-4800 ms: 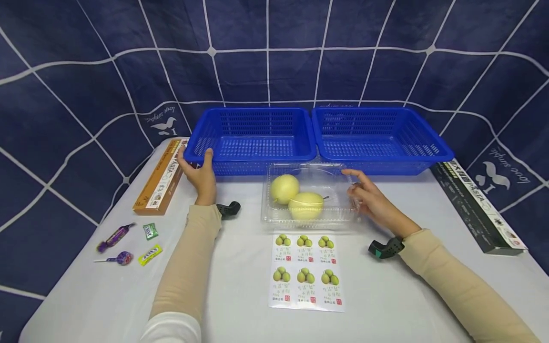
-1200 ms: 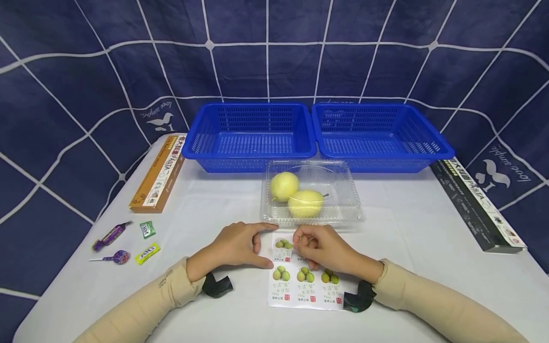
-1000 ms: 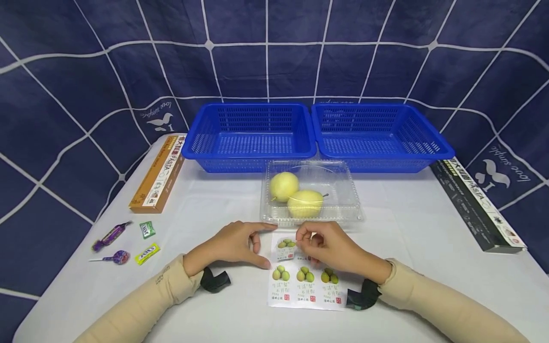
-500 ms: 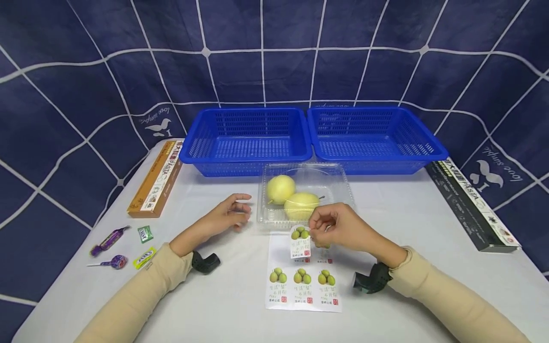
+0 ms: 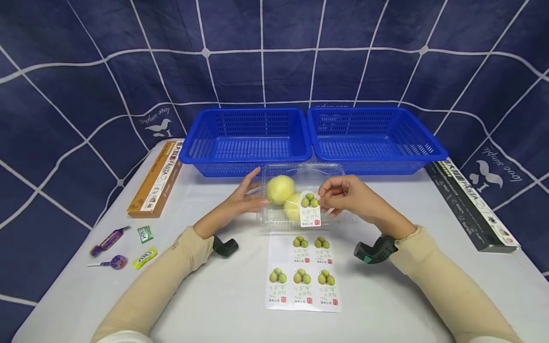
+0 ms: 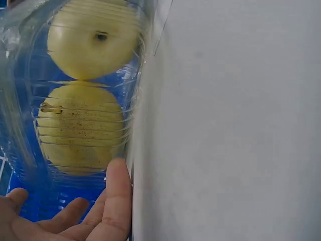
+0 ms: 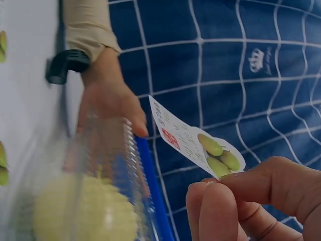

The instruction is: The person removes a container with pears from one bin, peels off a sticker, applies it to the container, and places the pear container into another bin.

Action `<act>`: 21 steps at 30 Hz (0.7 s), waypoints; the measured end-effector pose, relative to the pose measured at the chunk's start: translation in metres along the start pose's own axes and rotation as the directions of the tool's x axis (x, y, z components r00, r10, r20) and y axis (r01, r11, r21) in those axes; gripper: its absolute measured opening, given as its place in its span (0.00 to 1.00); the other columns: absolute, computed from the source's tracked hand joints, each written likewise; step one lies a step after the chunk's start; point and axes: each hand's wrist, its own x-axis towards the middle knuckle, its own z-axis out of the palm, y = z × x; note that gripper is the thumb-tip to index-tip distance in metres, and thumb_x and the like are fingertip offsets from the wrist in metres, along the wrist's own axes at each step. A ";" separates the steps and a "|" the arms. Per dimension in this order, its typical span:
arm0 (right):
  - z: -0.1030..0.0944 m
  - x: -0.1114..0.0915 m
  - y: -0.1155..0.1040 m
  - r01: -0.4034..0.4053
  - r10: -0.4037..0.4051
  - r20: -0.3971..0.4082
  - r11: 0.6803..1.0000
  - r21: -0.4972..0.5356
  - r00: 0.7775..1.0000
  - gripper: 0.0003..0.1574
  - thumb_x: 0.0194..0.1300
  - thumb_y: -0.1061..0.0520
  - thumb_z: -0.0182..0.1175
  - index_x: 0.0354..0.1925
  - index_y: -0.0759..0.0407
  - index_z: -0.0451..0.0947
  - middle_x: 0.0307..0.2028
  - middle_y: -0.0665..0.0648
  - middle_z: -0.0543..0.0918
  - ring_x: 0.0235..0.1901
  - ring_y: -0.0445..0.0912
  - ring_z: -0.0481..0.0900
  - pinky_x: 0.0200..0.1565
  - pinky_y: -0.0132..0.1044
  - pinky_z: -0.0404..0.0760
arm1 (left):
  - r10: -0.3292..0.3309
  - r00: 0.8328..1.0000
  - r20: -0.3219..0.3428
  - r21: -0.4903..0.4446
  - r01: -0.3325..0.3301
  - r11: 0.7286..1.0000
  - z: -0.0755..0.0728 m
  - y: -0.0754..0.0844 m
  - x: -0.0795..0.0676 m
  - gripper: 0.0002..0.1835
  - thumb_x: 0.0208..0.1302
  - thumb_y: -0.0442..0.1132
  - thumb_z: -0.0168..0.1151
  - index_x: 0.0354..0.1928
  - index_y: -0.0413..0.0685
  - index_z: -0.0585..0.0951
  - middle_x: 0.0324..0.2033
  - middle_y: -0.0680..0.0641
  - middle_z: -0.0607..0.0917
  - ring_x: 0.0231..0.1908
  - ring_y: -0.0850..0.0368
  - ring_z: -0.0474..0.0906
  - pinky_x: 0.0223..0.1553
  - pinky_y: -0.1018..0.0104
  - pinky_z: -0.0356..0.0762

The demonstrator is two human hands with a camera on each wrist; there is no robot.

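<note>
My right hand [image 5: 349, 196] pinches a white sticker [image 5: 310, 216] printed with green pears, held by its edge above the clear plastic box [image 5: 330, 181]. In the right wrist view the sticker [image 7: 188, 143] hangs from the thumb and fingertips [image 7: 218, 206]. Inside the closed box are two yellow pears [image 5: 280, 189]; the sticker partly covers one of them in the head view. My left hand [image 5: 236, 202] is at the box's left side with fingers spread, and a fingertip [image 6: 118, 173] is at the box's wall. Below the box lies the sticker sheet [image 5: 287, 262], its top left place bare.
Two blue baskets [image 5: 246, 162] stand side by side behind the box. An orange pasta box [image 5: 156, 183] lies at the left, a black pasta box [image 5: 476, 209] at the right. Several sweets, among them a lollipop [image 5: 118, 261], lie at the front left.
My right hand has peeled the top left sticker off the sheet and raised it over the box. My left hand has left the sheet and moved up to the box's left side.
</note>
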 end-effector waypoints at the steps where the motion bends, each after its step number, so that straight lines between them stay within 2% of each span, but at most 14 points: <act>1: -0.003 0.002 0.000 -0.003 0.003 -0.015 1.000 0.014 1.000 0.04 0.64 0.69 0.60 0.38 0.71 0.76 0.28 0.57 0.84 0.30 0.47 0.84 0.32 0.42 0.86 | -0.003 1.000 0.007 0.000 0.003 1.000 0.001 0.001 0.002 0.54 0.63 0.43 0.66 0.79 0.70 0.40 0.76 0.36 0.47 0.72 0.33 0.54 0.59 0.43 0.74; 6: -0.019 0.016 0.000 -0.018 0.029 -0.100 0.994 0.106 0.995 0.02 0.67 0.69 0.58 0.38 0.67 0.76 0.28 0.53 0.84 0.30 0.44 0.83 0.32 0.35 0.85 | -0.024 0.999 0.028 -0.014 0.024 1.000 0.005 0.000 0.009 0.57 0.59 0.42 0.67 0.79 0.72 0.37 0.76 0.33 0.41 0.72 0.30 0.49 0.52 0.43 0.78; 11: -0.027 0.032 0.005 -0.030 0.058 -0.160 0.984 0.173 0.985 0.05 0.67 0.69 0.58 0.38 0.61 0.77 0.29 0.52 0.84 0.31 0.43 0.83 0.33 0.32 0.84 | -0.043 0.998 0.045 -0.007 0.043 0.999 0.007 -0.006 0.008 0.59 0.58 0.45 0.66 0.78 0.75 0.33 0.77 0.34 0.37 0.74 0.30 0.42 0.50 0.42 0.79; 16: -0.027 0.045 0.010 -0.036 0.064 -0.183 0.987 0.155 0.981 0.03 0.66 0.68 0.59 0.40 0.66 0.76 0.29 0.53 0.85 0.31 0.44 0.83 0.32 0.31 0.84 | -0.036 0.997 0.069 0.027 0.034 0.999 0.008 -0.008 0.009 0.60 0.58 0.47 0.66 0.78 0.74 0.30 0.76 0.34 0.36 0.74 0.30 0.40 0.49 0.43 0.79; 21: -0.025 0.053 0.016 -0.029 0.049 -0.190 0.994 0.108 0.981 0.07 0.66 0.69 0.60 0.42 0.72 0.75 0.28 0.53 0.85 0.30 0.44 0.83 0.33 0.34 0.85 | -0.027 0.998 0.058 0.032 0.025 0.999 0.007 -0.010 0.010 0.61 0.57 0.47 0.66 0.78 0.74 0.30 0.76 0.33 0.36 0.74 0.29 0.39 0.48 0.45 0.80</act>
